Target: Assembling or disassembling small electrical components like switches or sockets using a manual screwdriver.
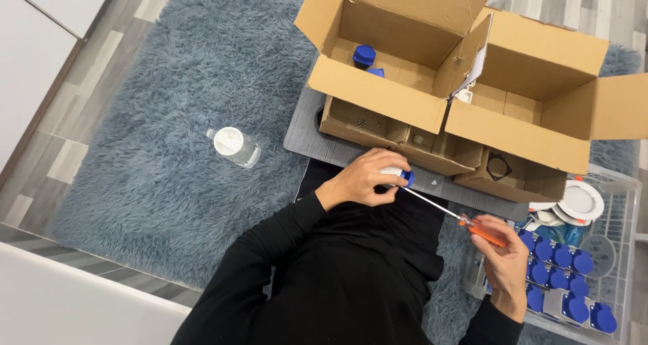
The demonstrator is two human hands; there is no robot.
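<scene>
While the screwdriver (pixel 451 215) tip sits against the blue-and-white socket (pixel 399 176), the scene reads as follows, near to far.

Right hand (pixel 503 254): clenched around the orange handle of the screwdriver, low at the right, just left of the basket; the thin shaft runs up and left from it to the socket.

Left hand (pixel 364 180): fingers wrapped over the socket, grasping it above the lap, just off the near edge of the grey board (pixel 304 132). Only the blue end and a bit of white show past the fingers.

Basket (pixel 624 250): white wire basket on the rug at the right, its near part filled with rows of blue sockets (pixel 560 277) like the one in hand; round white fittings (pixel 580 200) lie at its far end.

Progress: as a judgement, the work is in its middle. One socket is under the screwdriver, a large batch waits in the basket, and only a few blue pieces lie in the far box. Whether the basket pieces are finished or untouched cannot be told.

Trays (pixel 432 146): low open cardboard compartments on the board, just beyond the left hand; small parts lie in them, too small to tell, and a black ring shape sits in the right one.

Bottle (pixel 233 146): clear, white-capped, lying on the rug (pixel 169 116) well left of the board.

Left box (pixel 391 41): large, flaps open, at the far side of the board, with a few blue pieces (pixel 365 55) on its bottom.

Right box (pixel 533 95): touching the left box, open; its inside shows only cardboard.
</scene>
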